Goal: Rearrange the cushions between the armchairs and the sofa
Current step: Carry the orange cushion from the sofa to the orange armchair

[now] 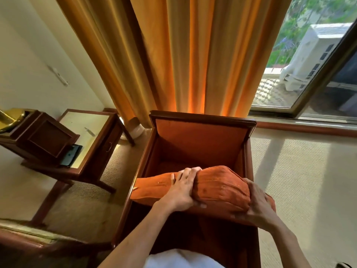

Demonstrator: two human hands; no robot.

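Fingers of the left hand (182, 190) are curled over the top of the orange cushion (218, 187), pinching a fold near its middle, while the right hand (257, 205) wraps the cushion's right end with its fingertips tucked underneath; both hands are closed on it. That cushion lies crosswise over the front of the armchair (202, 132), held clear above the seat, its left corner overhanging the left arm rail and its right end past the right one. From the pictures alone I cannot tell whether it is being lifted out or set down; either way the step calls for keeping it level and shifting the left hand toward the far left corner, since the present grip leaves that end drooping. To seat it, I judge it should be turned so it fits between the wooden side rails, then pushed back against the upholstered backrest. On the left the side table (87, 136) stands near the chair, with a dark wooden box (46, 136) on it, so a swing that way risks a knock. Open carpet (301, 180) on the right, toward the window (301, 60), gives the freest path, and the curtain (183, 55) hangs just behind the backrest
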